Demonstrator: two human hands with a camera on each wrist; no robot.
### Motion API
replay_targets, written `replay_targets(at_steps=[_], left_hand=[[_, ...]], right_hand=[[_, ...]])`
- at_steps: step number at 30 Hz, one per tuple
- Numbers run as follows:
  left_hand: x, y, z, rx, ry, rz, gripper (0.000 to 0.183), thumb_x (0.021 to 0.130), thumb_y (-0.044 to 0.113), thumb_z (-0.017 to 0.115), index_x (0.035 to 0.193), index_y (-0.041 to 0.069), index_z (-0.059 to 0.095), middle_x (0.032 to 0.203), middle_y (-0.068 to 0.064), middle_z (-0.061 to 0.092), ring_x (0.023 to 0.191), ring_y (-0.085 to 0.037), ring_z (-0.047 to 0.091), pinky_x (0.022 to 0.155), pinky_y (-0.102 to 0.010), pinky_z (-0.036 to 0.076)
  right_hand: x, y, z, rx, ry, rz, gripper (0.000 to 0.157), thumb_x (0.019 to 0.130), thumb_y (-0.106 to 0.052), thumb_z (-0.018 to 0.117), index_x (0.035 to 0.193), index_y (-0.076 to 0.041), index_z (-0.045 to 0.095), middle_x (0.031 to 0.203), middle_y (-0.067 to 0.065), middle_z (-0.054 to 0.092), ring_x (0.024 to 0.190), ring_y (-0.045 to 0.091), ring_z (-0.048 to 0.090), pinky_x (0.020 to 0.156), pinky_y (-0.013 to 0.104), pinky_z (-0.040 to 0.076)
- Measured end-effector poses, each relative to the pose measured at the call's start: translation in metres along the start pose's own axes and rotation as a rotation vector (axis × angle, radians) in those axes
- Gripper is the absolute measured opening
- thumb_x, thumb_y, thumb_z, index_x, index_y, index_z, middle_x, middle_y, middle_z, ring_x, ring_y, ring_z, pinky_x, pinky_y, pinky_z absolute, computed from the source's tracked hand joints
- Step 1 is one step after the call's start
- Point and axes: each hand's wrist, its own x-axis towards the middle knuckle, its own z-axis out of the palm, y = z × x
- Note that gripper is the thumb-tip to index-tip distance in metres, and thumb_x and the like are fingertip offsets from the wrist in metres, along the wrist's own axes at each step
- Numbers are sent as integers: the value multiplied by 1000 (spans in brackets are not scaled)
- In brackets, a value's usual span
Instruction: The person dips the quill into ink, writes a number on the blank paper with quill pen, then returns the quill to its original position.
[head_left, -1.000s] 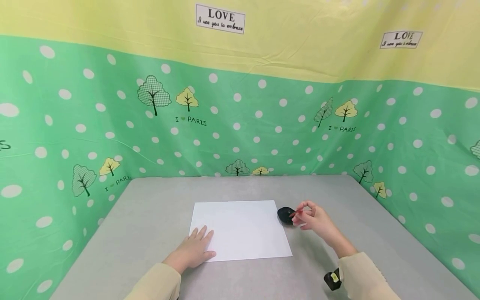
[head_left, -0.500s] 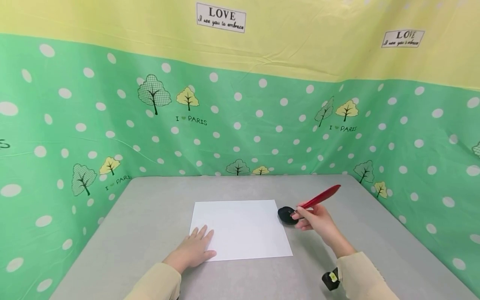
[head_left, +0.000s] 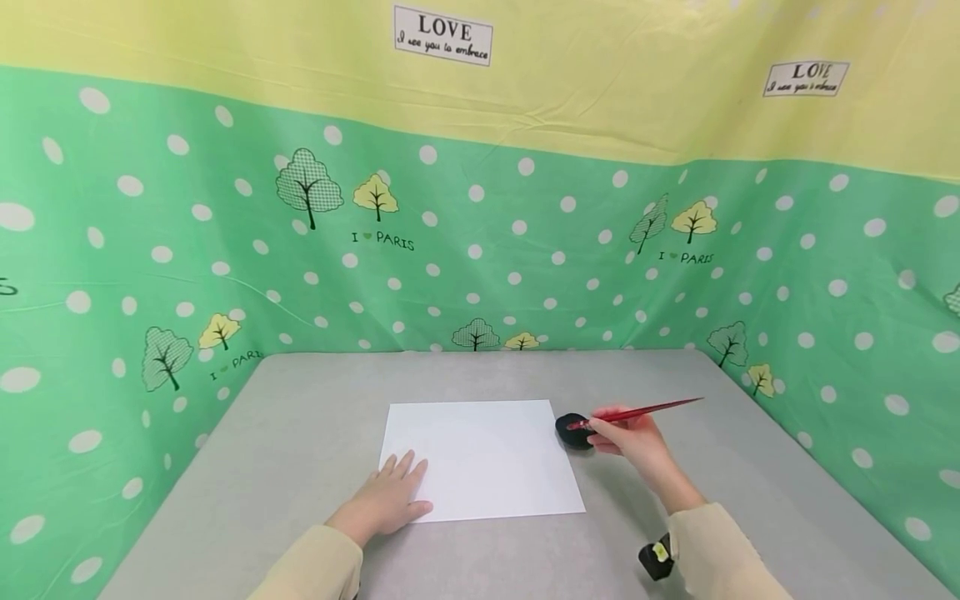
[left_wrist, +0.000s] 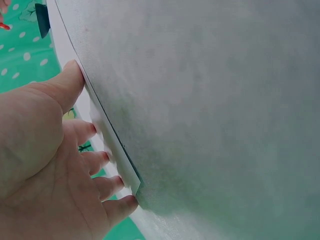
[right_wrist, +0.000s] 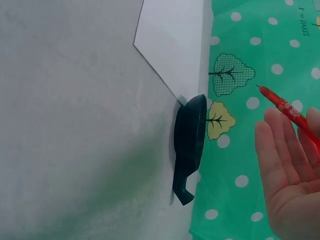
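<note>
A red quill pen [head_left: 652, 409] with a feather-like tail is pinched in my right hand [head_left: 636, 446], held up at the right of the table. Its fine tip overlaps a black shallow dish [head_left: 573, 441] in the head view. From the right wrist, the pen [right_wrist: 285, 106] shows well above the dish [right_wrist: 190, 132], which has a short bent handle. A blank white sheet of paper [head_left: 487, 454] lies flat in the middle, its right edge beside the dish. My left hand [head_left: 392, 498] rests spread on the sheet's near left corner; in the left wrist view its fingertips [left_wrist: 116, 207] press along the edge.
A small black angular object with a yellow label [head_left: 657, 557] stands by my right sleeve, partly covered by it. The grey table [head_left: 322, 379] is bordered at the back and sides by a green and yellow printed curtain [head_left: 480, 283].
In my right hand the quill pen has turned, its tail swinging down to the right, and its feather now shows edge-on. The left hand and the paper stay as they were.
</note>
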Motion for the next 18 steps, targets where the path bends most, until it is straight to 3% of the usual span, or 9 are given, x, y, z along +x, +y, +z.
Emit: replay_targets(at_steps=[8,18], left_hand=[[-1,0,-1,-3,-1,-1,63,89,35,58,136,-3,39,143,-27,26,130,-49,18,102,-61,16],[1,-2,1,7,0,0,63,89,36,57,136,-3,39,143,-27,27,130,-48,18,102,-61,17]], right_hand=[[11,14,-1,-65,69,-39,15,85,-2,64,89,10,57,82,19,67,69,25,67,65,37,55],[22,32,-3,-162,128,-36,15,84,-1,63,85,13,57,76,21,67,64,25,67,59,31,55]])
